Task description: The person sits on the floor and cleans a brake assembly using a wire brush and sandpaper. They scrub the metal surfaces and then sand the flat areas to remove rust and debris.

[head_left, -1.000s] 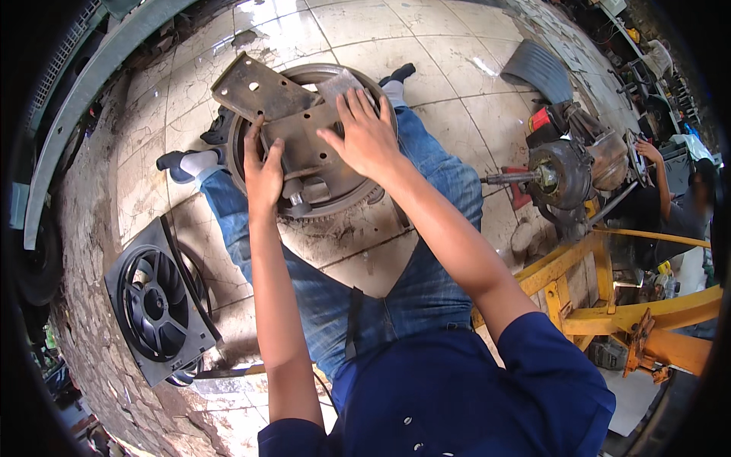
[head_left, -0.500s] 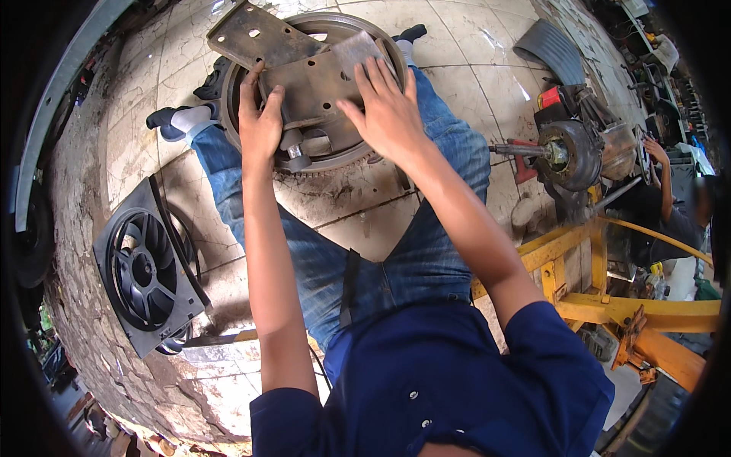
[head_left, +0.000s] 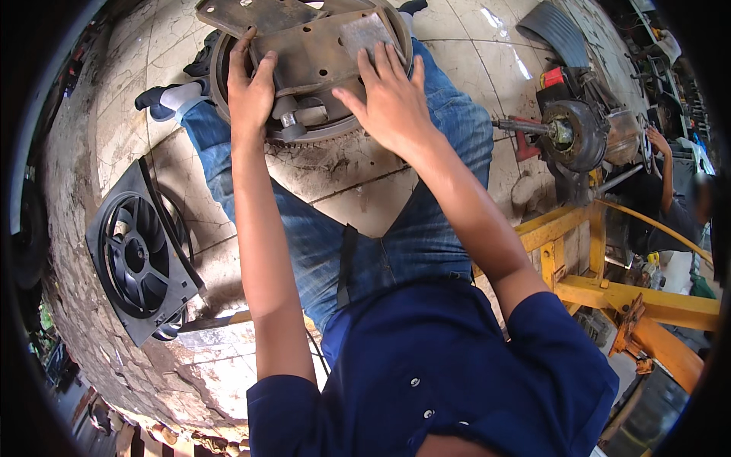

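Note:
A brown, rusty flat metal plate (head_left: 308, 57) with several holes lies across a round metal wheel (head_left: 343, 129) with a toothed rim, between my spread legs. My left hand (head_left: 253, 95) holds the plate's left edge, its thumb and fingers bent around the corner. My right hand (head_left: 396, 103) lies flat with its fingers apart, fingertips on a pale grey rectangular piece (head_left: 369, 34) at the plate's right end. Whether that piece is loose or part of the plate I cannot tell. A short, thick cylindrical metal part (head_left: 304, 116) rests below the plate, near my left hand.
A black radiator fan (head_left: 137, 255) leans at the left on the tiled floor (head_left: 358, 202). To the right stand a greasy machine part with a shaft (head_left: 571, 137) and a yellow metal frame (head_left: 632, 301). Another person (head_left: 670, 198) is at the far right.
The wheel and plate sit higher in the picture as the view has shifted. My right fingertips have slid slightly across the pale piece; my left hand keeps its place on the plate.

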The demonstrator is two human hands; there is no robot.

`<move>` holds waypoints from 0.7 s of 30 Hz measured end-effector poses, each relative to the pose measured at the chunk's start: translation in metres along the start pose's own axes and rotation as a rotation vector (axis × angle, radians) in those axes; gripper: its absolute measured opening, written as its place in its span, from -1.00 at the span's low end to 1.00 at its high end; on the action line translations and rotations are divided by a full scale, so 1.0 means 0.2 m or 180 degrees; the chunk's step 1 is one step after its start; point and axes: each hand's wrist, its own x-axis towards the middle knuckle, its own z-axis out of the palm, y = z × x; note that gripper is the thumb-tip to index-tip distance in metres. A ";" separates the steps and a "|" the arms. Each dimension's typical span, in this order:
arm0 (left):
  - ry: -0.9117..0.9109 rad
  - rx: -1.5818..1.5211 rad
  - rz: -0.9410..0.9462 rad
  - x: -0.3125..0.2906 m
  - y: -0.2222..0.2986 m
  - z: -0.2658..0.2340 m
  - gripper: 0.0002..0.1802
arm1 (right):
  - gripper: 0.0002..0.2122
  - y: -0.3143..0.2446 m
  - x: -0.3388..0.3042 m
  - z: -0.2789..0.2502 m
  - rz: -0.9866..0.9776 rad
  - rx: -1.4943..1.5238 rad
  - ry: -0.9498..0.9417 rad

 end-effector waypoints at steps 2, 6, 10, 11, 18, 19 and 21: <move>0.0007 0.0012 0.0037 0.01 -0.01 0.00 -0.41 | -0.27 0.02 0.11 0.07 -0.0027 -0.0045 0.0248; -0.0095 -0.0054 -0.0071 0.00 0.02 0.01 -0.40 | -0.27 0.03 0.24 0.15 0.0009 -0.0137 0.0499; -0.0137 -0.0027 -0.0112 -0.01 0.03 0.00 -0.39 | -0.28 0.05 0.13 0.14 -0.0025 -0.0104 0.0490; -0.0122 -0.0001 -0.0099 -0.01 0.03 0.00 -0.39 | -0.28 0.04 0.09 0.13 -0.0042 -0.0130 0.0446; -0.0011 -0.0031 -0.0025 -0.01 0.01 0.01 -0.42 | -0.28 0.07 0.11 0.10 -0.0098 -0.0203 0.0367; -0.0016 -0.0046 -0.0077 -0.01 0.03 0.02 -0.42 | -0.28 0.07 0.17 0.12 -0.0059 -0.0116 0.0567; -0.0012 -0.0001 -0.0064 -0.01 0.05 0.02 -0.42 | -0.35 0.08 0.28 0.12 -0.0035 -0.0224 0.0627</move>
